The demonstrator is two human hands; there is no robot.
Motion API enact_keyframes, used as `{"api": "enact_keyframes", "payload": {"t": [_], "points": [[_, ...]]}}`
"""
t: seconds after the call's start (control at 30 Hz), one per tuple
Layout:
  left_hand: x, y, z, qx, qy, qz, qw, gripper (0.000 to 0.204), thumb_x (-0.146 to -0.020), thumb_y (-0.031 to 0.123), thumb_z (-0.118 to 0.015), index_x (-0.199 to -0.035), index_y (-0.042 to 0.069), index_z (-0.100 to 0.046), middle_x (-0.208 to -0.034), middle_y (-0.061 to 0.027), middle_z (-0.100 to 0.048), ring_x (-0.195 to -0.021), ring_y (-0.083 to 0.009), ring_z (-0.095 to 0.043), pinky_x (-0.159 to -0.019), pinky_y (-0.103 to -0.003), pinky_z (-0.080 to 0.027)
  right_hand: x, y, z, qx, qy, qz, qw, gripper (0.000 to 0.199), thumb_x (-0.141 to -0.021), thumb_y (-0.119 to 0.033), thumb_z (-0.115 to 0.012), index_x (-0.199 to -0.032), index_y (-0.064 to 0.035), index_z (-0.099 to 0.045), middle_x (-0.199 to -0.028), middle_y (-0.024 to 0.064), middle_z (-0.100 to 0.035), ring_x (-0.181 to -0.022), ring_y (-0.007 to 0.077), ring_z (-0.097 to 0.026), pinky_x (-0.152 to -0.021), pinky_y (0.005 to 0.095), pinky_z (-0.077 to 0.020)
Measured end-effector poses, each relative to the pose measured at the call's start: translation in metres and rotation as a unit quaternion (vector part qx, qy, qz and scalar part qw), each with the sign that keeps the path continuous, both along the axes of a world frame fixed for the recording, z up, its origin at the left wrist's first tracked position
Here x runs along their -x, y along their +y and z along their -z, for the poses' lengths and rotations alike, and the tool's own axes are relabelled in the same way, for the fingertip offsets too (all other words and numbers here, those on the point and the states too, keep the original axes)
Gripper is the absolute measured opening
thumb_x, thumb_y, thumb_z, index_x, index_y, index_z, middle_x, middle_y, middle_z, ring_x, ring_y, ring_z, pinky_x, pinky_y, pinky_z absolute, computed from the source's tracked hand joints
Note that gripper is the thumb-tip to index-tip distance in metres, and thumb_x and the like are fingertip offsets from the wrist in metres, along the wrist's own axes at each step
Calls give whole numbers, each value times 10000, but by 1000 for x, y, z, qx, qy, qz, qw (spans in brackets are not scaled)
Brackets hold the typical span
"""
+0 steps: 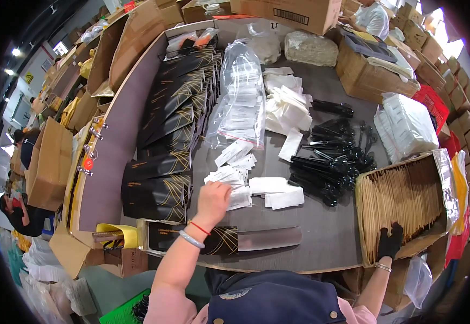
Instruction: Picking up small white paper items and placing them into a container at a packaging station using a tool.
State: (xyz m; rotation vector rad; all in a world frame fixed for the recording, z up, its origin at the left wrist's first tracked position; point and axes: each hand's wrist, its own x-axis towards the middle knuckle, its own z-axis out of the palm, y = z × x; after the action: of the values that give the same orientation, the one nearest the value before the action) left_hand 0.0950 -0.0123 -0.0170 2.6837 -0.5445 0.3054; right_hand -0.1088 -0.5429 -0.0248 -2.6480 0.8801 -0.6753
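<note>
My left hand [215, 202], bare, with a red cord and a pale bangle at the wrist, reaches over the small white paper packets [227, 175] mid-table. Its fingers are curled down onto the packets; whether one is pinched is hidden. My right hand [390, 243], in a black fingerless glove, is at the near end of the carton of thin tan flat pieces [400, 197]. Its fingers are apart against the pieces. A black printed sleeve [221, 240] lies at the table's front edge, with a grey strip [270, 239] extending from its right end.
Black printed sleeves [162, 135] overlap in a long row at left. A clear bag of packets [240, 97], folded white napkins [286, 105] and black plastic spoons [327, 167] occupy the middle. White packs [408, 127] and a cardboard box [373, 70] stand right. Other people work beyond the table.
</note>
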Motion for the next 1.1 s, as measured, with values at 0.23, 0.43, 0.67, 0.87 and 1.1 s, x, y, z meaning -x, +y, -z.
{"api": "enact_keyframes", "payload": {"t": [0.23, 0.43, 0.67, 0.87, 1.1], "points": [[24, -101, 10, 101, 74, 74, 989, 263, -755, 106, -730, -980, 54, -606, -986, -116, -580, -902, -331, -559, -803, -416, -483, -2, 5, -7, -65, 89, 18, 994, 221, -821, -126, -621, -984, 21, -595, -956, 194, -620, -931, 377, -602, -858, 413, -473], [23, -107, 12, 56, 67, 63, 994, 317, -705, 120, -766, -956, 74, -577, -964, -105, -586, -899, -311, -564, -756, -410, -473, -13, 3, -13, -35, 219, 7, 975, 186, -803, -75, -549, -968, -2, -502, -988, 224, -566, -948, 415, -557, -834, 441, -465], [29, -102, 7, 87, 57, 126, 987, 279, -716, 144, -774, -919, 103, -587, -756, -50, -614, -781, -279, -593, -742, -392, -444, -5, -1, 14, -41, 206, 76, 975, 427, -921, -62, -453, -1335, 40, -463, -1359, 236, -487, -1263, 391, -465, -1084, 413, -359], [57, -59, -48, 274, 416, 85, 863, 261, -702, 134, -769, -937, 130, -654, -795, -51, -637, -794, -256, -589, -806, -390, -400, -11, 16, -3, -78, -52, 46, 994, 410, -952, -77, -453, -1338, 62, -460, -1397, 255, -460, -1308, 389, -426, -1125, 403, -315], [102, -45, -26, 4, 124, 141, 982, 332, -679, 196, -787, -994, 171, -683, -997, 3, -612, -959, -223, -536, -805, -391, -398, -127, 168, -15, -96, 55, -279, 954, 266, -845, -201, -677, -1080, -86, -624, -995, 113, -639, -947, 329, -619, -783, 420, -503]]}}
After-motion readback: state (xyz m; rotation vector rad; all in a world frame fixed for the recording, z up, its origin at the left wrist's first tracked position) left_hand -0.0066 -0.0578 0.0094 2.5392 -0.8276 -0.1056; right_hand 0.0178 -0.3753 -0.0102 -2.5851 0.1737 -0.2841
